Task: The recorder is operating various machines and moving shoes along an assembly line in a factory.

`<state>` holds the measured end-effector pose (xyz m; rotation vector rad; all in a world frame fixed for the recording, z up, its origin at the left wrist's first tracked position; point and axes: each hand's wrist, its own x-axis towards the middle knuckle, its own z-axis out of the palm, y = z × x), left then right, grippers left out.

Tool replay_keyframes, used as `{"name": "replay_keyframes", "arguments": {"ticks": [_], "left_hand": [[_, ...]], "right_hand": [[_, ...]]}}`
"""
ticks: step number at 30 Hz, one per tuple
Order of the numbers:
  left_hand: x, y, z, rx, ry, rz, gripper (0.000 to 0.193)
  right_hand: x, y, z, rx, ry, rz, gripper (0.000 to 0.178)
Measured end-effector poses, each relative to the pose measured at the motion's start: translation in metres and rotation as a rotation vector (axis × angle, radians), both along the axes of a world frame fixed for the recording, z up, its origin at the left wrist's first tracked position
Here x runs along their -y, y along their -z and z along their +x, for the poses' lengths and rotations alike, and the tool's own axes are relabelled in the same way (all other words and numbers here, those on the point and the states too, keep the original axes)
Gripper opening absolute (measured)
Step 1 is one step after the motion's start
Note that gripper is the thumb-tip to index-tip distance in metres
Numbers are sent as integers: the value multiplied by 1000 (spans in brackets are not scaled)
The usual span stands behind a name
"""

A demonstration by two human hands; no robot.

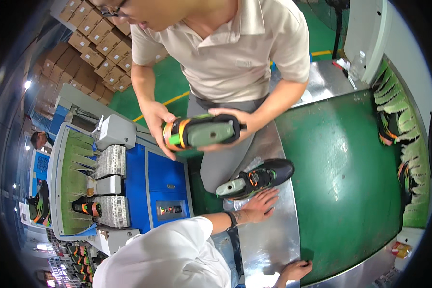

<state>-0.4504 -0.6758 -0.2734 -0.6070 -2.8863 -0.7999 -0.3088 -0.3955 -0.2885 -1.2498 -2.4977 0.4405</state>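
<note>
My left hand [259, 205] lies flat on the metal ledge [269, 240], fingers spread, holding nothing; a dark band circles the wrist. Just beyond it sits a dark shoe [271, 175] with orange and green trim, a grey-green shoe last [231, 187] showing in its opening. My right hand [296, 271] rests where the ledge meets the green conveyor belt [343, 182], fingers loosely extended and holding nothing. Across from me, a co-worker in a beige shirt holds another shoe [177, 134] between both hands, its last [211, 134] facing up.
Blue machine cabinet [165, 175] at left, with a fringed opening [77, 177] and a shoe [87, 209] in it. Shoes [388, 128] also stand by the green fringe [413, 158] at right. Stacked cartons [103, 45] rise behind; a plastic bottle [357, 66] stands far right.
</note>
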Motion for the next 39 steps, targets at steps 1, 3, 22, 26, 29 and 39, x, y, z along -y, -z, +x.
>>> {"name": "replay_keyframes", "arguments": {"ticks": [1,3,22,26,29,39], "left_hand": [[0,-1,0,11,-1,2,48],[0,-3,-1,-6,9,4,47],[-9,5,-7,-18,12,-16,49],[-8,-10,-9,-21,67,-51,48],[-34,-20,-14,-30,-45,106,44],[-234,-2,-224,27,-129,363,48]], "right_hand": [[1,-2,0,10,34,-116,25],[2,-6,-2,-87,-42,-4,22],[-5,-9,-4,-19,-11,-26,20],[-5,-4,-4,-24,-2,18,17],[-5,9,0,-27,-20,-5,16],[-128,-75,-170,32,-369,-503,27]]}}
